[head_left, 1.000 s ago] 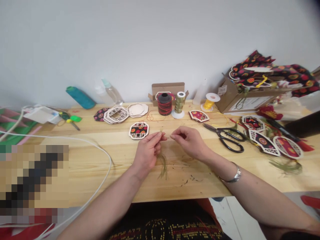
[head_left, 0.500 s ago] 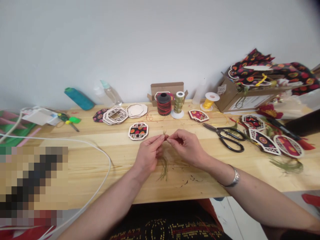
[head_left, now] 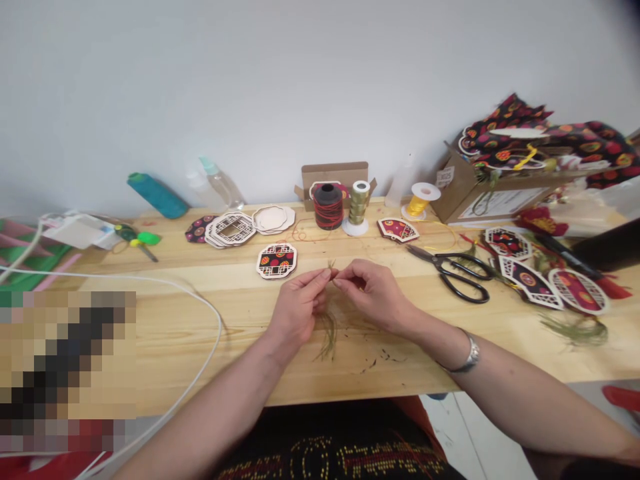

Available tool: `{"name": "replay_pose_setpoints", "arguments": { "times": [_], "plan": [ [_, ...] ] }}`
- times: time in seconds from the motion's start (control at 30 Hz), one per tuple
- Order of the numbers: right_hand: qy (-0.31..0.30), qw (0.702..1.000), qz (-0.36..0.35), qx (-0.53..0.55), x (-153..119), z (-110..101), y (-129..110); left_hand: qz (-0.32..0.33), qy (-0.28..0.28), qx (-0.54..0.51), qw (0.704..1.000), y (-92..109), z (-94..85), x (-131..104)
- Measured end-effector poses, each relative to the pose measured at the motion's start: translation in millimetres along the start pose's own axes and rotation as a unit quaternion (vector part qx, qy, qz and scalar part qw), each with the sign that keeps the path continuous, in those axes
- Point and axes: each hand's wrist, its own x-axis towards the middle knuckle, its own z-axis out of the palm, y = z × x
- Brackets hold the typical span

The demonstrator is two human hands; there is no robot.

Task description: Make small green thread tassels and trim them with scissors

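Observation:
My left hand (head_left: 297,303) is closed on a small bundle of green threads (head_left: 327,337); short ends stick up above its fingertips and a longer tuft hangs below. My right hand (head_left: 373,293), with a silver bracelet on the wrist, is pinched at the top of the bundle, its fingertips meeting the left ones. What it grips is too small to make out. Behind my left hand lies a patterned octagonal piece (head_left: 277,261). Black scissors (head_left: 463,275) rest to the right of my right hand.
On the wooden table (head_left: 200,333) stand a dark red thread spool (head_left: 329,208), a green-gold spool (head_left: 357,203) and a yellow spool (head_left: 420,202). A cardboard box (head_left: 490,193) with fabric is at the right. A white cable (head_left: 217,333) curves across the left.
Both hands stay almost in place at the bundle, with the fingers in nearly the same pinch. The view has shifted very slightly.

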Motion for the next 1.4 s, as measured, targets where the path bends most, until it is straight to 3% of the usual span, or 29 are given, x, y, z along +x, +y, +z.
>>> {"name": "replay_pose_setpoints", "arguments": {
  "times": [0.47, 0.63, 0.8, 0.93, 1.07, 1.4],
  "plan": [
    [0.001, 1.0, 0.004, 0.001, 1.4, -0.8, 1.1, 0.008, 0.009, 0.01, 1.0, -0.5, -0.2, -0.2],
    [0.027, 0.996, 0.071, 0.048, 10.0, -7.6, 3.1, 0.023, -0.004, 0.031, 0.999, -2.6, -2.5, 0.7],
    [-0.037, 0.977, 0.15, 0.149, 16.0, -11.9, 6.7, 0.016, -0.014, 0.037, 0.999, -2.9, -2.1, 0.8],
    [-0.087, 0.947, 0.176, 0.255, 14.6, -11.9, 10.6, -0.001, -0.034, 0.063, 0.997, -2.1, 0.0, -1.2],
    [-0.097, 0.921, 0.175, 0.335, 13.7, -11.1, 14.7, 0.002, -0.053, 0.095, 0.994, -2.5, -0.4, -2.9],
    [-0.085, 0.927, 0.181, 0.319, 14.8, -17.0, 0.0, -0.009, -0.136, 0.077, 0.988, -3.9, -2.7, -4.5]
  ]
}}
